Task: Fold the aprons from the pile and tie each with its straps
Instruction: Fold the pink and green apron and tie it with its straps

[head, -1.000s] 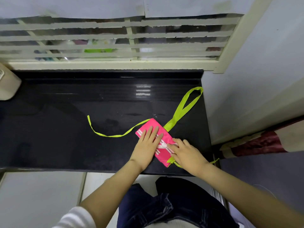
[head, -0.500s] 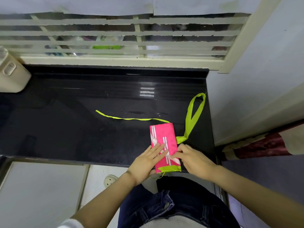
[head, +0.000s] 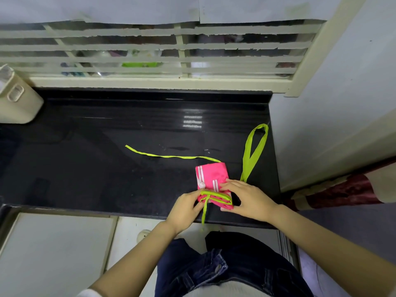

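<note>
The pink apron (head: 211,175) lies on the black counter (head: 107,168), nr the front edge & toward the right end, close to the wall (head: 321,125). It is folded to a small rectangle w/ white stripes on top. The end nearest the person is lifted and turned over into a thick roll, where green trim shows in layers.

The left hand (head: 185,207) holds the left end of this roll, fingers curled and close together against the cloth. Which fingertips pinch I cannot tell, as the roll hides them. The right hand (head: 248,200) grips the right end: fingers lie together over the top of the fabric, and the thumb goes under the near corner.

The straps are all lime green. One thin strap (head: 171,156) runs from the far corner of the apron to the left, flat on the counter & nearly straight. The neck loop (head: 254,153) stretches from the apron's right side toward the back right corner of the counter. A third strap end (head: 204,213) comes out of the roll btw the two hands & hangs over the counter edge.

Behind the counter is a window (head: 150,65) w/ pale slats. At far left a cream container (head: 17,101) stands on the counter. The person wears dark jeans (head: 225,269).
</note>
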The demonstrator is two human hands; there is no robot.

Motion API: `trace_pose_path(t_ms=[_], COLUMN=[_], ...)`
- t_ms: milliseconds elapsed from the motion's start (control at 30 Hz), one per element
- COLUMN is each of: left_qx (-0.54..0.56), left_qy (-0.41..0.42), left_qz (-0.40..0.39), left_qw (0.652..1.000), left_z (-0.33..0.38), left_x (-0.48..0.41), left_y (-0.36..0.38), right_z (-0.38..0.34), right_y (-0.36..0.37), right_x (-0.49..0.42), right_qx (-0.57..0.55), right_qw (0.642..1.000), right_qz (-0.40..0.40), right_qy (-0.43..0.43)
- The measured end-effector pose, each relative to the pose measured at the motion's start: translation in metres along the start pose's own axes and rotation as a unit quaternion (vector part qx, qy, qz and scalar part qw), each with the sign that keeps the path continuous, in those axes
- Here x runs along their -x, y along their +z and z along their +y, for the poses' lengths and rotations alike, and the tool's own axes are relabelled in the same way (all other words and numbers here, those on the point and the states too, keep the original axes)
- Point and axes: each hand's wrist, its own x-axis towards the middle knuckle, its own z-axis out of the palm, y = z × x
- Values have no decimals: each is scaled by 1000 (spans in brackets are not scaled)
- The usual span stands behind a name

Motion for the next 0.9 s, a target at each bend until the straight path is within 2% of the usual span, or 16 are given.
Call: trace_pose_path(t_ms=[67,167,233,333,467,600,733,900], left_qx=[-15,33,24,60,107,-3,-40,53], left_qy=[-5,-9,0,14,-31,-94,-138,-182], left_qz=[7,-59,-79,-26,29,53,37,67], left_qw=[1000,998,997,998,993,994,989,980], left_z=[3,0,-6,-4,4,6,7,7], left_x=[-2,-2,-2,-3,-12,-24,-37,-46], left_y=[-1,-5,-4,-3,-4,-3,-6,-7], right_z=[-2,-3,-3,-5,-7,-10,-14,-23], right_y=[1,4,3,1,0,-5,-9,-18], right_x=[0,0,-1,-6,-11,-23,-36,-54], right_qx=[-6,-17,-23,-33,-61,-57,27,189], right_qw=[1000,999,999,996,991,984,981,964], right_qz=[17,42,41,49,76,93,101,72], right_qy=[11,9,27,63,89,143,163,173])
